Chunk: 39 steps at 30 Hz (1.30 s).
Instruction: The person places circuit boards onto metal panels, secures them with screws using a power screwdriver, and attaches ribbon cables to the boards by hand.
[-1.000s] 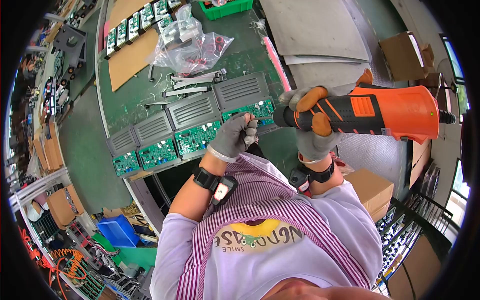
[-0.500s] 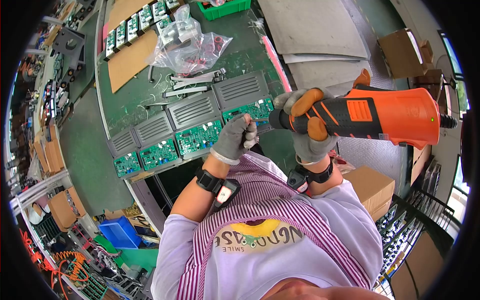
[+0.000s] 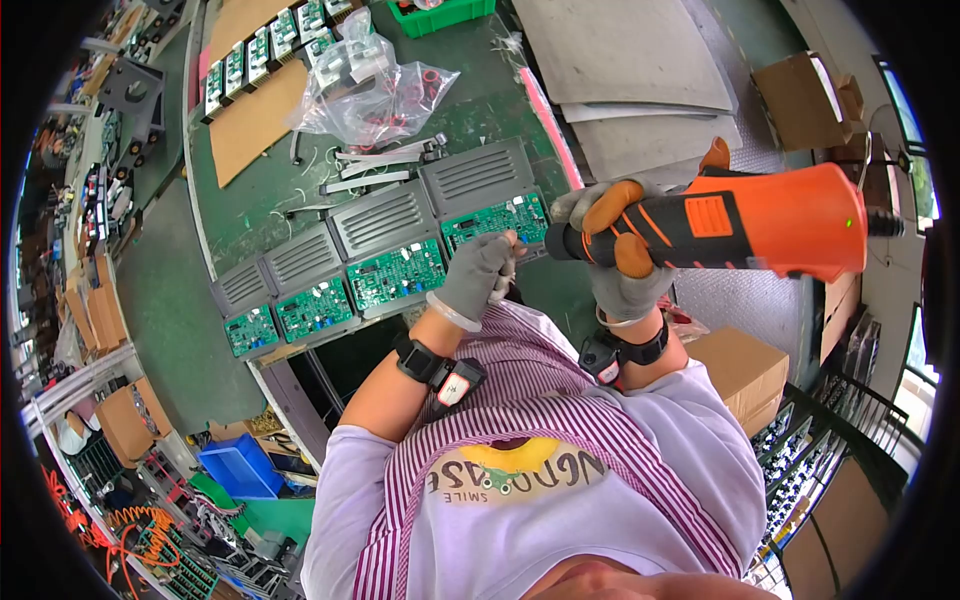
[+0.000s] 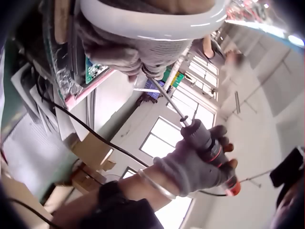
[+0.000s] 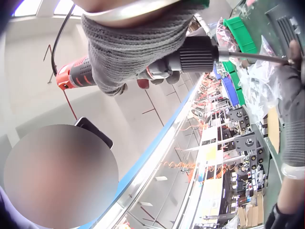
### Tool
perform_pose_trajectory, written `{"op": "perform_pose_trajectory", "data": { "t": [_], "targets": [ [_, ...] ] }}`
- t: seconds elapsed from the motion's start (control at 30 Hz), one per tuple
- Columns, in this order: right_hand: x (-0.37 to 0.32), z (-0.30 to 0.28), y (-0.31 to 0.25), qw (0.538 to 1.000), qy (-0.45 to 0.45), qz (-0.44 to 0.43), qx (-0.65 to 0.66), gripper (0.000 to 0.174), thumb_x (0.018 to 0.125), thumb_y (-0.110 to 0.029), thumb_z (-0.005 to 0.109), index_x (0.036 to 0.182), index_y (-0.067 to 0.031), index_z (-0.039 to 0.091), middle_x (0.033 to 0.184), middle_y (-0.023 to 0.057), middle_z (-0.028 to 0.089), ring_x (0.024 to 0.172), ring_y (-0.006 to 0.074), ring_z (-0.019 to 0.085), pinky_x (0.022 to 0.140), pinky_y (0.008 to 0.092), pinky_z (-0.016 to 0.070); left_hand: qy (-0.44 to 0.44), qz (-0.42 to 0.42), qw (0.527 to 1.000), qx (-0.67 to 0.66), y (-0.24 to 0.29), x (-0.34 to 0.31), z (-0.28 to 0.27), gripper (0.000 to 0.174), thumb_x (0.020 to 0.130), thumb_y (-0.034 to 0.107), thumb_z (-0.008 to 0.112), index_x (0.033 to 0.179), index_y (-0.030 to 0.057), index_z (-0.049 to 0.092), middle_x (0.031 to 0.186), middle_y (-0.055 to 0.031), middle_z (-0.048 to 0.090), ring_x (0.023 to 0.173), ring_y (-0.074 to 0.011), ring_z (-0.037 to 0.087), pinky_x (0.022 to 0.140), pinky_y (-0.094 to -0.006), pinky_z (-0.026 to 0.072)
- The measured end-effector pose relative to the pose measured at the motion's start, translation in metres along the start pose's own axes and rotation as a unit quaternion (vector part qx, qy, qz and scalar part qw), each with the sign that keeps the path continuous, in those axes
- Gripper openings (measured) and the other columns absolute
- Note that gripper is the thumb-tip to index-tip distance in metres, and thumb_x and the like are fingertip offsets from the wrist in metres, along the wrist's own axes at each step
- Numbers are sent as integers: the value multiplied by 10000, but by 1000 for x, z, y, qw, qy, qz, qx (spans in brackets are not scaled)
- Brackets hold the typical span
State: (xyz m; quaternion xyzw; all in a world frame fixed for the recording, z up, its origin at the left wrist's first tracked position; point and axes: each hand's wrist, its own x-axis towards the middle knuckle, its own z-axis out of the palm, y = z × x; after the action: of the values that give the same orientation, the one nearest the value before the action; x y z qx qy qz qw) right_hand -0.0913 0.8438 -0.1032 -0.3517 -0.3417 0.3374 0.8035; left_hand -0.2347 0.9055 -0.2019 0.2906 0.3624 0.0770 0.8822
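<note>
My gloved right hand [image 3: 625,285] grips an orange and black electric screwdriver [image 3: 760,220], held level above the bench's front edge with its nose to the left. From its black chuck a long metal bit [image 5: 252,57] runs to my gloved left hand [image 3: 478,275], whose bare fingertips pinch the bit's far end. The left wrist view shows the bit's tip hidden among those fingers; whether a screw is there too I cannot tell. Beyond the left hand lie green circuit boards [image 3: 395,275] set in grey slotted metal housings [image 3: 380,220], in a row along the bench edge.
Behind the housings are flat ribbon cables [image 3: 375,165] and a clear plastic bag [image 3: 385,100] with small parts. Farther back stand a green bin [image 3: 440,18] and a row of board units [image 3: 258,60]. Grey sheets [image 3: 630,70] lie to the right, near a cardboard box [image 3: 735,375].
My left hand has shifted slightly right, closer to the screwdriver's nose. The tool's rear end has swung a little away from my body. The boards and housings stay in place.
</note>
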Motion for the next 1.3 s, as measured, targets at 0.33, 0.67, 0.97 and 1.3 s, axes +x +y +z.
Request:
{"op": "perform_pose_trajectory", "data": {
  "t": [0.33, 0.67, 0.97, 1.3],
  "targets": [
    [-11, -43, 22, 972, 52, -18, -226, 160, 736, -13, 613, 877, 41, 561, 851, 118, 614, 776, 173, 582, 716, 267, 463, 83, 27, 996, -16, 14, 29, -24, 134, 878, 145, 448, 950, 36, 480, 701, -33, 514, 545, -123, 493, 402, -251, 409],
    [-15, -48, 32, 950, 36, 9, -311, 150, 681, 43, 604, 827, 12, 591, 801, 81, 624, 711, 161, 588, 684, 262, 475, 79, 19, 995, -53, 9, 36, -31, 149, 862, 146, 516, 910, 5, 524, 644, -40, 527, 493, -133, 487, 402, -262, 395],
    [-11, -38, 33, 937, 8, 64, -344, 111, 633, 18, 608, 731, -34, 607, 723, 48, 613, 669, 159, 586, 642, 254, 465, 53, 34, 995, -77, 5, 37, -36, 128, 838, 101, 534, 912, -4, 535, 679, -56, 556, 542, -151, 534, 446, -273, 440],
    [4, -16, 12, 995, -28, 47, -89, 184, 718, -84, 658, 824, 10, 540, 821, 110, 588, 759, 187, 579, 693, 315, 479, 57, 57, 994, -70, 9, 26, -30, 94, 856, 127, 508, 855, 34, 525, 697, -45, 539, 567, -140, 524, 484, -254, 439]
  ]
}}
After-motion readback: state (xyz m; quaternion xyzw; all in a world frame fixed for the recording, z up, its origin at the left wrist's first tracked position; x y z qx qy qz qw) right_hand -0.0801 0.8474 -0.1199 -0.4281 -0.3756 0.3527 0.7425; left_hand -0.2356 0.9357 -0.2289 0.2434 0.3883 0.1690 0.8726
